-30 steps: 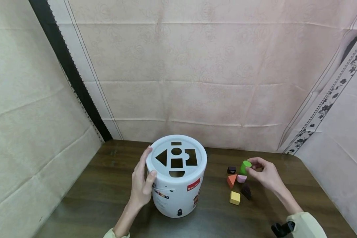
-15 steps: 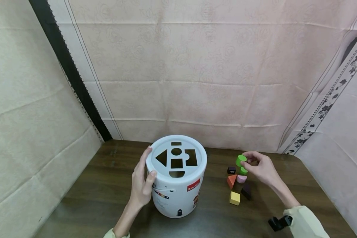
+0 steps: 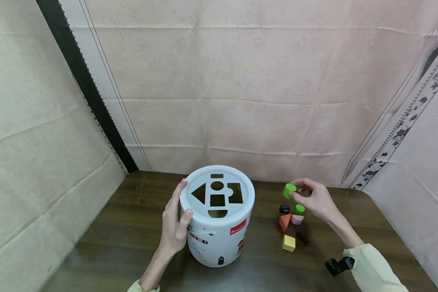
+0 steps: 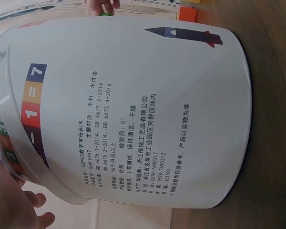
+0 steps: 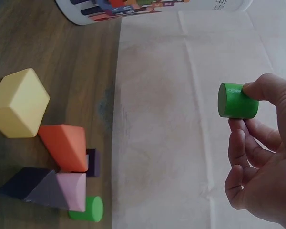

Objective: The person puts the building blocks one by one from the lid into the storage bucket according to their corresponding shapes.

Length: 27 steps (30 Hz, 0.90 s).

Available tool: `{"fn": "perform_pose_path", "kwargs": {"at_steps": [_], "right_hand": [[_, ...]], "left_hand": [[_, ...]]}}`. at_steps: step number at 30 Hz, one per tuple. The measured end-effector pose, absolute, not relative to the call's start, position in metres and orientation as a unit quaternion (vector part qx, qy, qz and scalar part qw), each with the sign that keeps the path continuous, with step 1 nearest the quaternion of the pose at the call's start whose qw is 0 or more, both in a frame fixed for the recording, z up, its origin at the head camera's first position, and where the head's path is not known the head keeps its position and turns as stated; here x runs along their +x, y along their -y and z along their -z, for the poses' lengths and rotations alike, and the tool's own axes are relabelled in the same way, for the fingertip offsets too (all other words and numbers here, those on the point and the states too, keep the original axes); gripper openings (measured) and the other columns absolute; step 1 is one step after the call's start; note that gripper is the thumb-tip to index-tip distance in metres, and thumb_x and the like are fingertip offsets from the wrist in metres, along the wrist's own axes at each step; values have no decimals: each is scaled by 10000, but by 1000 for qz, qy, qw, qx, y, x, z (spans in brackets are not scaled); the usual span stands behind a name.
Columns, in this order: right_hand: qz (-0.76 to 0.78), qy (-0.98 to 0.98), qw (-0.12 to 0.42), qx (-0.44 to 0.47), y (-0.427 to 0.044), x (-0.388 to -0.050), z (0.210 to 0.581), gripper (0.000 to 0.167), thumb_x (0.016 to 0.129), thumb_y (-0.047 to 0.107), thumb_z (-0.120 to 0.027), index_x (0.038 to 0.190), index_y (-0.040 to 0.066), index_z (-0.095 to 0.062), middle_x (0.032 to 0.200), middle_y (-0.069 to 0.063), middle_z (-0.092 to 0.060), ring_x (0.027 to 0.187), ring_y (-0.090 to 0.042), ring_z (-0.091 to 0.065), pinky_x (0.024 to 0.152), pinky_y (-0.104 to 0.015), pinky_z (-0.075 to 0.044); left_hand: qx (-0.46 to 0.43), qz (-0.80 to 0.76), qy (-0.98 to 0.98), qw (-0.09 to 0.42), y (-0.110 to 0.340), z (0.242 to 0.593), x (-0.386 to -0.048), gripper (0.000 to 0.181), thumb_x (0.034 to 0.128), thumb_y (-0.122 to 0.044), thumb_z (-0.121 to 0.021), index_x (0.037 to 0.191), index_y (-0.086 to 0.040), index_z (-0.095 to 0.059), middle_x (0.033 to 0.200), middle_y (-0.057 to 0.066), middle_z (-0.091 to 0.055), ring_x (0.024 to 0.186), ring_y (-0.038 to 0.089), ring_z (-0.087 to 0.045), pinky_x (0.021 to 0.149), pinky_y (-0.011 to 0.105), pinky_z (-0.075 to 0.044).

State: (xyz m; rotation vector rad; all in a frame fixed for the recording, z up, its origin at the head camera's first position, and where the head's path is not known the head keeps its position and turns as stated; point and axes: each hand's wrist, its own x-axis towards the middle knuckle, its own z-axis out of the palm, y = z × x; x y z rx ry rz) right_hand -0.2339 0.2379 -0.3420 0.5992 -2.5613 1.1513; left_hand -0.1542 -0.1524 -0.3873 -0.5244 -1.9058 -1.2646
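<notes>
A white bucket stands upright on the table, its white lid cut with a triangle, circle, square and other shapes. My left hand holds the bucket's left side just under the rim, thumb in front and fingers behind. To the right of the bucket, my right hand pinches a green cylinder block between thumb and fingers, lifted above the table. Below that hand lie a second green cylinder, a pink rounded block, an orange triangular block and a yellow block.
A dark triangular block and a small dark block lie among the other blocks. The brown wooden table ends at a pale cloth backdrop behind, with more cloth on both sides.
My right hand has raised the green cylinder and carried it left, away from the blocks, uncovering the second green cylinder. My left hand and the bucket have stayed in place.
</notes>
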Motion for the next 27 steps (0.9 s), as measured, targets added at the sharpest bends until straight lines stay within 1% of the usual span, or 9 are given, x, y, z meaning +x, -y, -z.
{"fn": "perform_pose_path", "kwargs": {"at_steps": [4, 10, 17, 24, 27], "right_hand": [[-404, 877, 136, 222, -231, -234, 333, 237, 881, 131, -757, 1093, 42, -699, 897, -26, -675, 799, -147, -583, 651, -262, -437], [-404, 869, 143, 247, -218, -235, 319, 218, 886, 128, -756, 1089, 63, -707, 911, -12, -677, 828, -142, -584, 741, -254, -422], [-404, 866, 136, 262, -202, -235, 305, 230, 878, 139, -762, 1091, 72, -706, 900, -6, -673, 827, -163, -587, 760, -339, -448], [-410, 860, 128, 274, -186, -234, 295, 237, 871, 136, -768, 1095, 92, -707, 929, 4, -685, 851, -159, -596, 781, -314, -434], [-418, 855, 122, 281, -179, -234, 291, 244, 877, 136, -765, 1106, 80, -707, 951, -5, -690, 862, -171, -595, 798, -336, -414]], "left_hand": [[-210, 499, 744, 391, 152, 386, -154, 715, 989, -522, -438, 1519, -42, -409, 1467, 99, -510, 1258, 282, -531, 1013, 254, -376], [-218, 499, 739, 397, 152, 386, -156, 699, 993, -488, -445, 1507, -17, -415, 1480, 130, -490, 1292, 304, -506, 1048, 272, -352], [-219, 498, 740, 396, 152, 384, -156, 702, 994, -495, -447, 1506, -15, -416, 1487, 131, -482, 1294, 305, -505, 1048, 278, -354], [-214, 494, 742, 400, 152, 385, -155, 710, 996, -516, -436, 1506, -23, -421, 1484, 123, -488, 1296, 312, -503, 1048, 289, -354], [-211, 495, 743, 397, 152, 385, -154, 711, 996, -516, -437, 1508, -23, -420, 1484, 122, -490, 1297, 313, -500, 1050, 294, -350]]}}
